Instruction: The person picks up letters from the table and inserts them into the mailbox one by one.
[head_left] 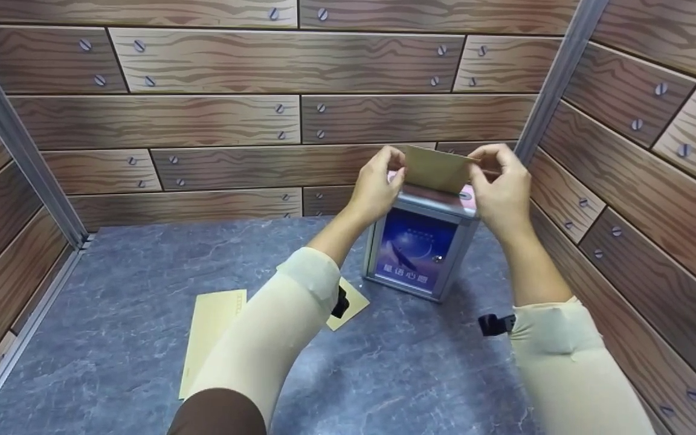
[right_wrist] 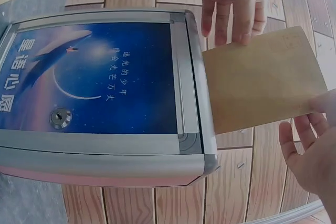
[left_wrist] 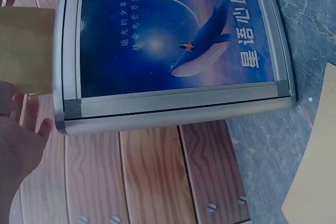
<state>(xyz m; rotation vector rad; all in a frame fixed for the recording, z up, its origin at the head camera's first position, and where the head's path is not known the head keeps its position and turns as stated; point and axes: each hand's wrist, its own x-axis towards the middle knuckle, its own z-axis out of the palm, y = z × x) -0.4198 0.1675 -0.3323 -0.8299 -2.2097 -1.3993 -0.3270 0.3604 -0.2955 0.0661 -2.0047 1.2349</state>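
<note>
Currently, your left hand: grip pinched on the envelope.
Your right hand: grip pinching its opposite edge.
Box: upright beneath.

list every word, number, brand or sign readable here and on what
"星语心愿": large, on the blue whale-picture front of the rectangular silver-framed box
"追光的少年": small, same front
"终会光芒万丈": small, same front
Too faint to read: print on the tan paper envelope at the box's top
Too small to read: marks on the long yellow paper envelope
</note>
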